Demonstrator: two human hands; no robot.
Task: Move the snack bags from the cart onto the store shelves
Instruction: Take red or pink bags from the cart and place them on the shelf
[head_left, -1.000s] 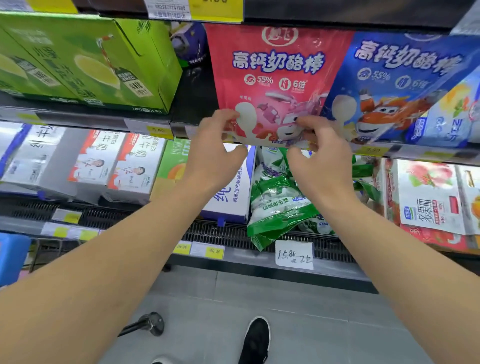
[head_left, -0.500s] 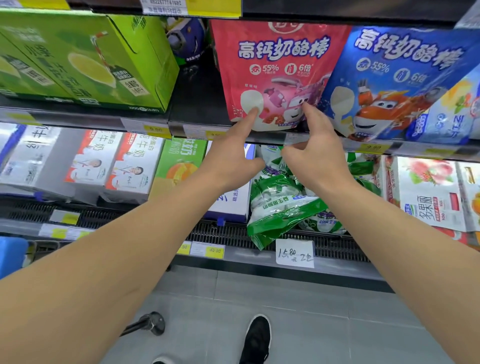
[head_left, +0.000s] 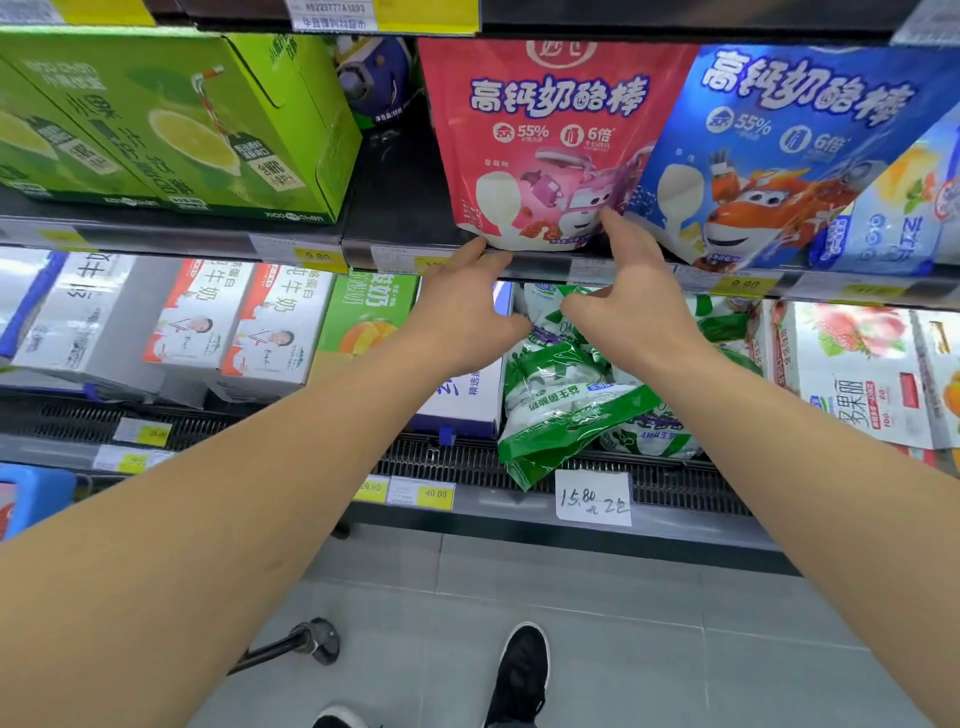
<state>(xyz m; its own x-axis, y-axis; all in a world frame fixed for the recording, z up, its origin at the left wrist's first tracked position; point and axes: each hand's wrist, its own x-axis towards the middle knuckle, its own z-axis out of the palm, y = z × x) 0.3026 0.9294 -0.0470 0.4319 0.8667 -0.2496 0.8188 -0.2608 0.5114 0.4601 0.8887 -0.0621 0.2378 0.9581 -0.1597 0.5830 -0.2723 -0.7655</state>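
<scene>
While the red bag (head_left: 540, 150) stands tall on the shelf (head_left: 395, 249), leaning on the blue bag (head_left: 779, 156), I see both grips loose at its bottom edge: left hand (head_left: 462, 312) under-left, right hand (head_left: 631, 301) under-right, about equally near.

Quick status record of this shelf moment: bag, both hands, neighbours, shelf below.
bag: red snack bag stands upright on the upper shelf
left hand: open, fingertips at the bag's lower left corner
right hand: open, a finger touching the bag's lower right edge
left neighbour: green carton, a gap between
right neighbour: blue snack bag, leaning against the red one
shelf below: green and white packets, milk boxes
cart: not identifiable
</scene>
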